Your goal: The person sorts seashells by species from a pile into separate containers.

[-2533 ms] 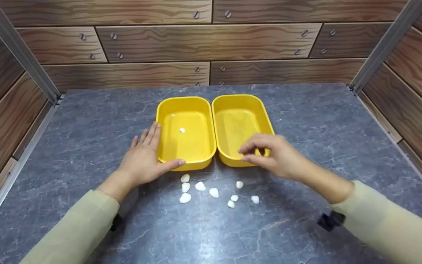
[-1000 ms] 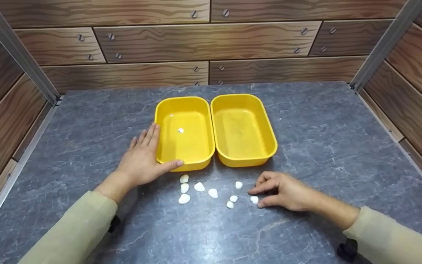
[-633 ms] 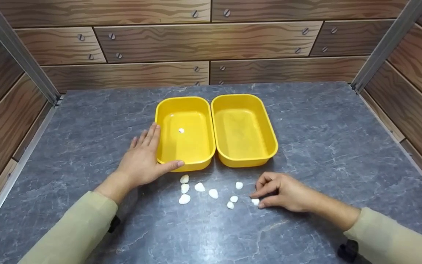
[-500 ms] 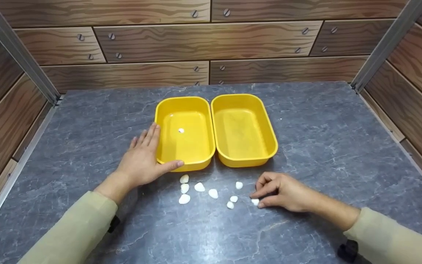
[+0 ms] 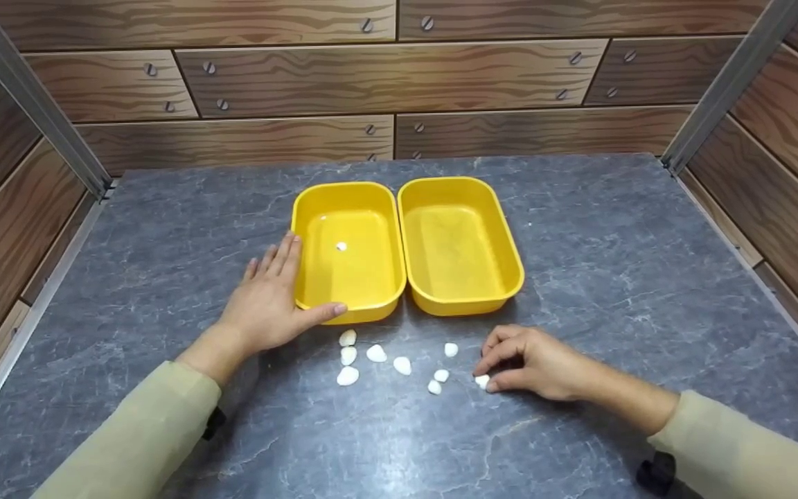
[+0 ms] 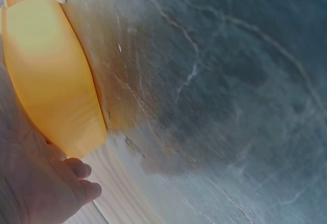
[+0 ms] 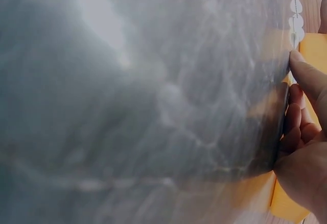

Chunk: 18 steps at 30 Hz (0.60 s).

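Pinching a small white pebble between thumb and forefinger, the right hand rests on the grey table at about 5 o'clock from the right tub. That grip is curled and closed on the pebble, which still lies against the table surface at the right end of a loose scatter of pebbles.

Seven more white pebbles lie in that scatter, just in front of the two tubs, between the two hands; they sit apart from one another, with bare table between the near ones and the tubs' front edges.

The left hand lies flat and spread against the left tub: its fingers run along the tub's left wall and its thumb presses the front rim near the 7 o'clock corner. In the left wrist view the yellow wall of the left tub stands right beside the fingers.

Both yellow tubs stand side by side at the table's middle, their long rims touching or nearly so. One small pebble lies on the floor of the left tub; the right tub's floor shows only yellow.

Wide open table lies at 3 o'clock and 9 o'clock of the tubs, and more toward 12 o'clock up to the wood-patterned back wall. Metal corner posts mark the far table corners, and the side walls close the table in on left and right.
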{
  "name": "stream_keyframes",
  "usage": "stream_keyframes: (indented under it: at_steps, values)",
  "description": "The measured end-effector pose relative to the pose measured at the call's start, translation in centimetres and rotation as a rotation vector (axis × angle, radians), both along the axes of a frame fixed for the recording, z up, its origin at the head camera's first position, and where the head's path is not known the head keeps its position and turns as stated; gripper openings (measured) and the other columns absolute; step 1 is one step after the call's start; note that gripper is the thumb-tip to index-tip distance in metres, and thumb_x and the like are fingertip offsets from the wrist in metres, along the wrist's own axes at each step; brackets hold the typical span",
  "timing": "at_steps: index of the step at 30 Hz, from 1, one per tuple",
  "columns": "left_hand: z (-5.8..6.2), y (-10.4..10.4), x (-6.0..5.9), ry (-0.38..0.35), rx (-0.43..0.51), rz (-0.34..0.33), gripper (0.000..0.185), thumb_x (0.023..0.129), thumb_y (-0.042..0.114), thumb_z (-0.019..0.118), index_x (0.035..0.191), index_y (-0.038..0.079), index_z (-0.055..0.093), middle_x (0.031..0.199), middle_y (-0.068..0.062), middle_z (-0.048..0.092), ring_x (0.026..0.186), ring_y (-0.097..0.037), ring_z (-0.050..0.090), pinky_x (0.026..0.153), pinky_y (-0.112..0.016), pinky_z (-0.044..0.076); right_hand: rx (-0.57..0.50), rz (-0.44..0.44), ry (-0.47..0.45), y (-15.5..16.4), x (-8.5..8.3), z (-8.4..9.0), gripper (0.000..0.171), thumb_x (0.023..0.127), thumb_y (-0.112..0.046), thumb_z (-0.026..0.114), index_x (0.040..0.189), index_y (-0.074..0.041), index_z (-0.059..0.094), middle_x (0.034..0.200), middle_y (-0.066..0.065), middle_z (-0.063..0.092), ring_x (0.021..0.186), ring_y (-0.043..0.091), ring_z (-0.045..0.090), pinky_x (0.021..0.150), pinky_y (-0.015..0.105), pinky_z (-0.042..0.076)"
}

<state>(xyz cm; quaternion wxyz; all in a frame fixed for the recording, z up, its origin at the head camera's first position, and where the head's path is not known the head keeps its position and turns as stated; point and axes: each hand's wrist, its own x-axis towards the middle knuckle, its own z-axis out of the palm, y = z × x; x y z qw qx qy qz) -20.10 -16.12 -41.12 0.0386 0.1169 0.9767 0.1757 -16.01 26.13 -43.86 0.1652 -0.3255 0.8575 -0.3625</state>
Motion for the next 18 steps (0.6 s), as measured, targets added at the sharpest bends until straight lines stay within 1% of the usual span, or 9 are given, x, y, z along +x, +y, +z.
stream_keyframes:
  at_steps: [5, 12, 16, 18]
  values:
    - [0.03, -0.03, 0.1, -0.001, 0.009, 0.002, 0.128, 0.089, 0.086, 0.055, 0.17, 0.003, 0.001, 0.178, -0.013, 0.001, 0.162, -0.042, 0.01, 0.129, -0.061, 0.006, 0.005, 0.015, 0.019, -0.15, 0.1, 0.14, 0.018, 0.09, -0.025, 0.085, 0.107, -0.024, 0.083, 0.108, -0.01, 0.068, 0.107, 0.013, 0.061, 0.103, 0.035, 0.048]
    - [0.08, -0.02, 0.08, -0.004, 0.01, 0.0, 0.127, 0.089, 0.086, 0.055, 0.17, 0.004, 0.001, 0.178, -0.013, 0.0, 0.161, -0.042, 0.009, 0.128, -0.061, 0.005, -0.035, 0.022, 0.034, -0.08, 0.28, -0.01, 0.015, 0.092, -0.027, 0.084, 0.106, -0.025, 0.081, 0.109, -0.008, 0.069, 0.107, 0.014, 0.062, 0.101, 0.032, 0.049]
    - [0.09, -0.02, 0.07, -0.002, 0.009, -0.001, 0.128, 0.089, 0.086, 0.055, 0.17, 0.004, 0.001, 0.178, -0.014, 0.0, 0.161, -0.043, 0.009, 0.128, -0.061, 0.005, -0.079, 0.061, 0.098, 0.01, 0.39, -0.12, 0.012, 0.094, -0.025, 0.083, 0.105, -0.023, 0.079, 0.108, -0.008, 0.071, 0.105, 0.014, 0.064, 0.101, 0.031, 0.05]
    - [0.08, -0.03, 0.06, -0.002, 0.01, -0.002, 0.128, 0.089, 0.086, 0.055, 0.17, 0.004, 0.001, 0.178, -0.014, 0.0, 0.161, -0.043, 0.009, 0.128, -0.062, 0.005, -0.095, 0.088, 0.147, 0.01, 0.45, -0.16, 0.011, 0.094, -0.023, 0.082, 0.104, -0.023, 0.078, 0.106, -0.009, 0.072, 0.1, 0.014, 0.066, 0.098, 0.03, 0.051]
